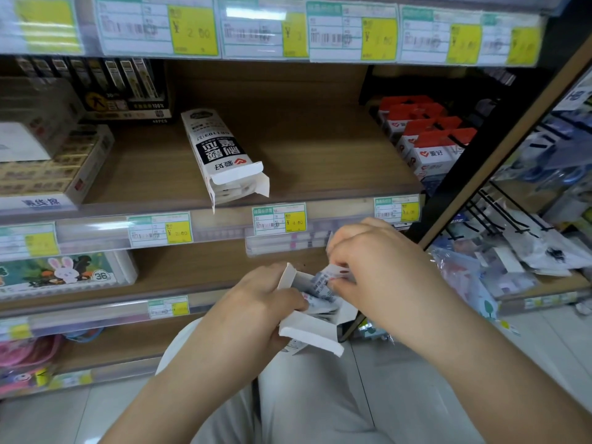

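While hands [256, 302] [368, 264] grip carton [307, 334] and packet [333, 272], the shelf box [221, 149] reads 爱好

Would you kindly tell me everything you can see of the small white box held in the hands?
The white box looks like thin, plain cardboard, and its end flaps are folded open. It is held tilted above the person's lap, in front of the lower shelves. The left hand grips it from the side, with the thumb at its mouth. Small printed packets show in the opening, and the right hand pinches the top packet there.
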A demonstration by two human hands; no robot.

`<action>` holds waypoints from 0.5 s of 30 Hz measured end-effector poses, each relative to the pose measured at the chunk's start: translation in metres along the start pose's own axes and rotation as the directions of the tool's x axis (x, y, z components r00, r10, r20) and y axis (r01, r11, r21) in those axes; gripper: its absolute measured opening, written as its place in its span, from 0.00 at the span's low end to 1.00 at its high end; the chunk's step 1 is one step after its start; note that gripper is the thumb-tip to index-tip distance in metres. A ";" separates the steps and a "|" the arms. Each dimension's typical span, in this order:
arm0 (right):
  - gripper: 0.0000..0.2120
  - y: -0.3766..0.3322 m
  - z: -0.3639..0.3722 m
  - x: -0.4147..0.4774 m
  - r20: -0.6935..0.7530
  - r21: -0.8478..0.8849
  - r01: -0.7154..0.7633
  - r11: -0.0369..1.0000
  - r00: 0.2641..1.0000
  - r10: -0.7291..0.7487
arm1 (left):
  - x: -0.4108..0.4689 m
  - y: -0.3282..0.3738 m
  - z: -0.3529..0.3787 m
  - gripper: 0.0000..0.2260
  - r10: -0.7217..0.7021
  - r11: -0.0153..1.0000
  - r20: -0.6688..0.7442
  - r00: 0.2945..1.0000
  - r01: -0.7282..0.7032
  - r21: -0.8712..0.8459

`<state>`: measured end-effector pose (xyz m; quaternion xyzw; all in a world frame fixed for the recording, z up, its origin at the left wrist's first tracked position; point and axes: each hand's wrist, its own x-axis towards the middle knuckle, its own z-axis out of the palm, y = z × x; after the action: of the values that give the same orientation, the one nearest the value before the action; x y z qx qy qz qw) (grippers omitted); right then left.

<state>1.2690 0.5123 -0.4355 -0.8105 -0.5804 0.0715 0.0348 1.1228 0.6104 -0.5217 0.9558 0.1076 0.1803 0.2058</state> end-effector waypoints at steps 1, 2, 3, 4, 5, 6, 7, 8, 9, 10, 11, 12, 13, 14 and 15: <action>0.04 -0.001 0.000 0.000 0.009 -0.013 -0.003 1.000 1.000 0.003 | 0.000 0.000 0.000 0.12 0.003 1.000 -0.002 1.000 -0.003 0.004; 0.04 -0.001 0.000 0.001 0.015 -0.026 -0.004 1.000 1.000 0.005 | 0.001 0.000 -0.001 0.11 0.005 1.000 -0.001 1.000 -0.005 0.006; 0.04 -0.002 0.001 0.002 0.017 -0.042 -0.005 0.999 1.000 0.005 | 0.001 0.000 -0.001 0.11 0.008 1.000 0.000 1.000 -0.008 0.008; 0.04 -0.002 0.002 0.002 0.018 -0.053 -0.004 0.999 1.000 0.005 | 0.002 0.001 -0.002 0.11 0.008 1.000 0.004 1.000 -0.008 0.010; 0.05 -0.003 0.002 0.003 0.019 -0.055 -0.001 0.998 1.000 0.002 | 0.002 0.001 -0.002 0.11 0.008 1.000 0.008 1.000 -0.008 0.013; 0.05 -0.003 0.002 0.003 0.019 -0.052 0.007 0.999 1.000 -0.006 | 0.002 0.001 -0.002 0.11 0.006 1.000 0.016 1.000 -0.006 0.014; 0.04 -0.003 0.002 0.004 0.020 -0.051 0.017 0.999 1.000 -0.016 | 0.001 0.001 -0.003 0.12 0.004 1.000 0.023 1.000 -0.004 0.012; 0.05 -0.002 0.002 0.004 0.025 -0.053 0.030 0.998 0.999 -0.029 | 0.001 0.001 -0.003 0.12 0.000 1.000 0.033 0.999 0.000 0.009; 0.07 -0.002 0.002 0.004 0.033 -0.058 0.041 0.997 0.999 -0.039 | 0.000 0.000 -0.004 0.13 -0.002 1.000 0.039 0.999 0.002 0.006; 0.08 -0.002 0.002 0.005 0.041 -0.065 0.048 0.997 0.998 -0.046 | 0.000 0.001 -0.004 0.14 -0.005 1.000 0.044 0.999 0.005 0.004; 0.08 -0.002 0.002 0.006 0.049 -0.073 0.054 0.996 0.998 -0.051 | 0.000 0.002 -0.004 0.14 -0.002 1.000 0.044 0.999 0.002 0.002; 0.08 -0.002 0.003 0.006 0.055 -0.082 0.062 0.995 0.997 -0.057 | 0.001 0.003 -0.005 0.14 -0.002 1.000 0.046 0.999 0.002 0.003; 0.09 -0.003 0.005 0.007 0.059 -0.092 0.067 0.993 0.996 -0.062 | 0.001 0.004 -0.005 0.14 0.000 1.000 0.048 0.999 -0.001 0.008; 0.09 -0.004 0.007 0.007 0.060 -0.105 0.070 0.992 0.996 -0.064 | 0.002 0.006 -0.005 0.14 -0.002 1.000 0.051 0.999 0.001 0.016; 0.10 -0.006 0.008 0.008 0.056 -0.115 0.072 0.991 0.996 -0.066 | 0.003 0.008 -0.005 0.15 0.001 1.000 0.053 0.999 -0.002 0.020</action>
<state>1.2648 0.5211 -0.4436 -0.7885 -0.6118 0.0573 -0.0256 1.1243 0.6059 -0.5132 0.9624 0.1033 0.1538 0.1987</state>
